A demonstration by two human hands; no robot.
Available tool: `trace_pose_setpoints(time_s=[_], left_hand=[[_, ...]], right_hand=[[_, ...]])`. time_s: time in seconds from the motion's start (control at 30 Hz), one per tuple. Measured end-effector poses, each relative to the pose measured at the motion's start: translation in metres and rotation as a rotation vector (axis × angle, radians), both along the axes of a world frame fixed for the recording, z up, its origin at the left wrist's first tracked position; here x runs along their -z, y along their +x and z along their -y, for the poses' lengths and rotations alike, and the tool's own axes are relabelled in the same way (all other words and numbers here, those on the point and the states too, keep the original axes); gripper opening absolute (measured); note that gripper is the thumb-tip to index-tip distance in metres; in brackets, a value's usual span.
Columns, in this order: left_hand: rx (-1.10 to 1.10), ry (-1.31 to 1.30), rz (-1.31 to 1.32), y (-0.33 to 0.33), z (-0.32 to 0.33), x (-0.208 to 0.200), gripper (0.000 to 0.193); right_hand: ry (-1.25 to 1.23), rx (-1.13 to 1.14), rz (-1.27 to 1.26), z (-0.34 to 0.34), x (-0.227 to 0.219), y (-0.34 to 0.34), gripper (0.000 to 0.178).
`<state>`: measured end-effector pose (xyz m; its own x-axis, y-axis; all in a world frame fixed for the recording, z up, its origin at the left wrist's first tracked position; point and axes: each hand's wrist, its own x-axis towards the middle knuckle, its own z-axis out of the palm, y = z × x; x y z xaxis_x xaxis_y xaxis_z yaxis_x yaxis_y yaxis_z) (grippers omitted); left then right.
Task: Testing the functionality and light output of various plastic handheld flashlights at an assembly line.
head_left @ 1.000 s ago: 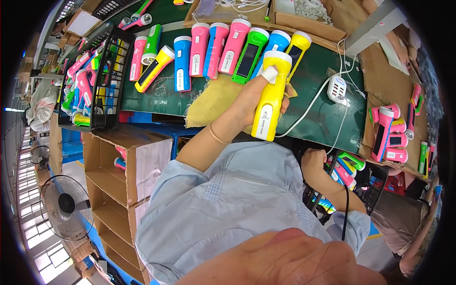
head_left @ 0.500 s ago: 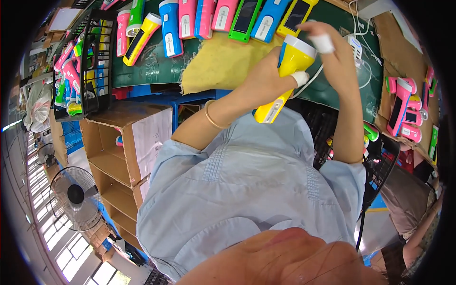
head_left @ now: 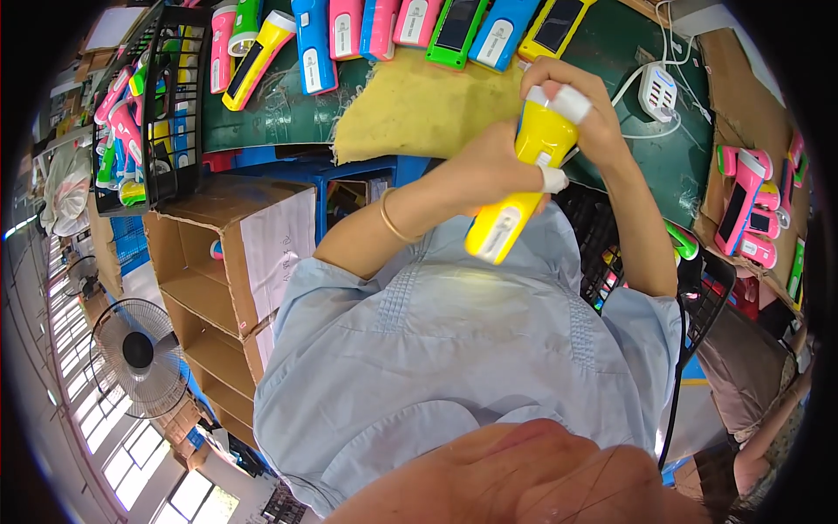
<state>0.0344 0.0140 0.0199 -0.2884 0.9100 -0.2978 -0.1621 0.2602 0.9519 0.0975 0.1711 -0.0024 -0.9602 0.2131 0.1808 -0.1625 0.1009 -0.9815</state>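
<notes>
Held in front of my chest is a yellow flashlight point(head_left: 508, 224) with a white-rimmed head and a pale label on its handle. My left hand point(head_left: 499, 166) wraps round its middle, the thumb with a white covering lying across the body. At the head end, my right hand point(head_left: 583, 109) is closed on the rim, with a white covering on a finger too. A faint bright patch shows on the light-blue shirt point(head_left: 471, 301) below the handle's end. Beyond my hands lies a yellow cloth point(head_left: 410, 109) on the green tabletop point(head_left: 279, 122).
A row of coloured flashlights point(head_left: 349, 31) lines the far side. At left stand a black basket point(head_left: 166, 113) of flashlights and cardboard shelves point(head_left: 196, 262). On the right are a white charging hub point(head_left: 657, 92) with cables, more flashlights point(head_left: 742, 201) on cardboard, and another person point(head_left: 742, 367).
My right hand, blurred and apart from the flashlight before, has come down onto its head. The flashlight's handle end has dropped lower, and a bright patch has appeared on the shirt.
</notes>
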Motion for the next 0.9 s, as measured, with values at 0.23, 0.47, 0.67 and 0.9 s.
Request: trace_pose_setpoints(time_s=[0.23, 0.47, 0.67, 0.9], left_hand=[[0.046, -0.047, 0.219, -0.008, -0.005, -0.003, 0.037], [-0.014, 0.029, 0.268, -0.013, -0.016, 0.0, 0.04], [-0.152, 0.225, 0.578, -0.039, -0.025, -0.006, 0.03], [-0.196, 0.164, 0.768, -0.041, -0.036, -0.003, 0.032]], right_hand=[[0.148, -0.036, 0.067, -0.006, -0.01, -0.006, 0.029], [0.336, 0.289, 0.132, -0.007, -0.015, -0.001, 0.031], [0.194, 0.521, 0.117, 0.007, -0.012, 0.03, 0.027], [-0.048, 0.453, 0.182, 0.031, 0.001, 0.049, 0.021]])
